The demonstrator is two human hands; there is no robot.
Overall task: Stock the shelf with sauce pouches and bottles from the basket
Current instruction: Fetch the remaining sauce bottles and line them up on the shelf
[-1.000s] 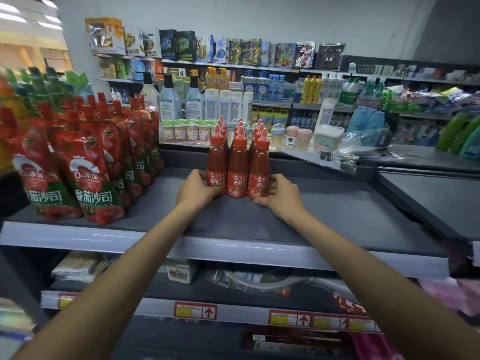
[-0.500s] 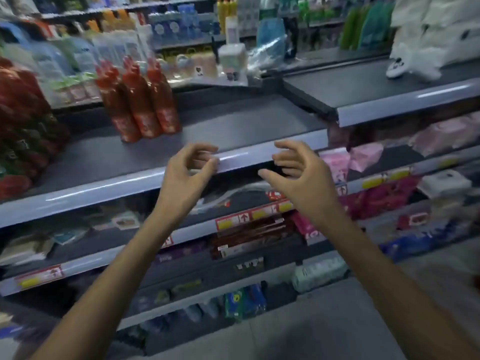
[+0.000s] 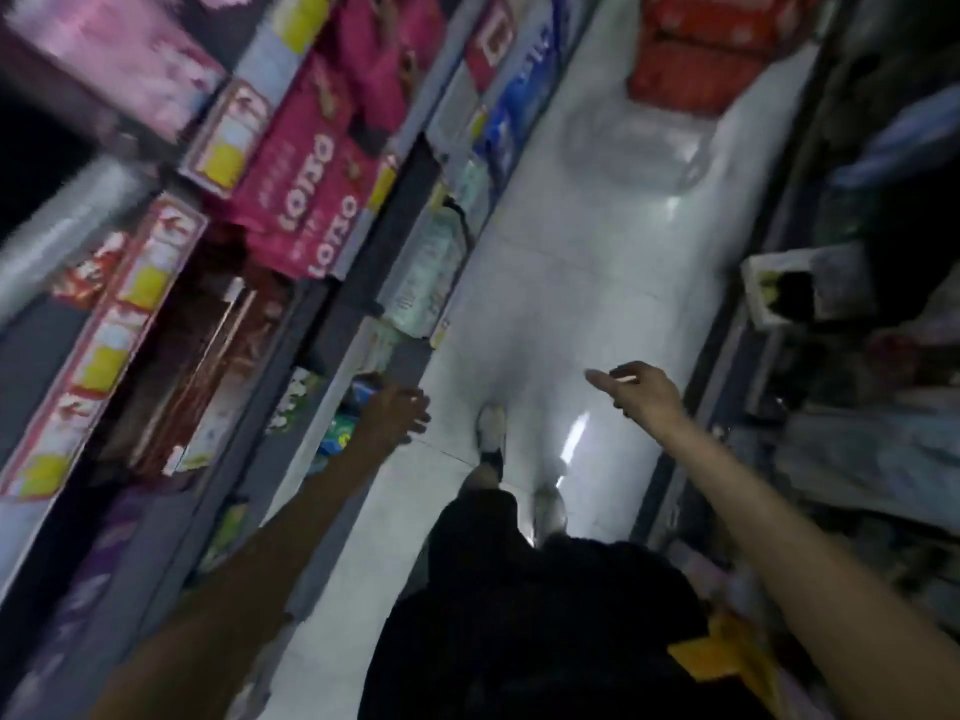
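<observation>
The view is blurred and tilted down the aisle. My left hand (image 3: 396, 418) hangs empty, fingers loose, close to the lower shelf edges on the left. Over the white floor my right hand (image 3: 644, 389) reaches forward with straight fingers and holds nothing. Far ahead on the floor stands a pale translucent basket (image 3: 636, 153) with a mass of red packs (image 3: 717, 49) above it; whether they lie inside it I cannot tell. The sauce bottles and the shelf with them are out of view.
Shelving (image 3: 332, 324) runs along the left with pink packs (image 3: 306, 184), red-framed price tags (image 3: 124, 330) and small goods low down. Dark, blurred shelves (image 3: 852, 356) line the right. Between them lies the white tiled floor (image 3: 561, 283), with my legs and shoes (image 3: 491, 428) below.
My hands have left the three red bottles on the shelf and dropped empty. The view has swung from the shelf down and right to the aisle floor.
</observation>
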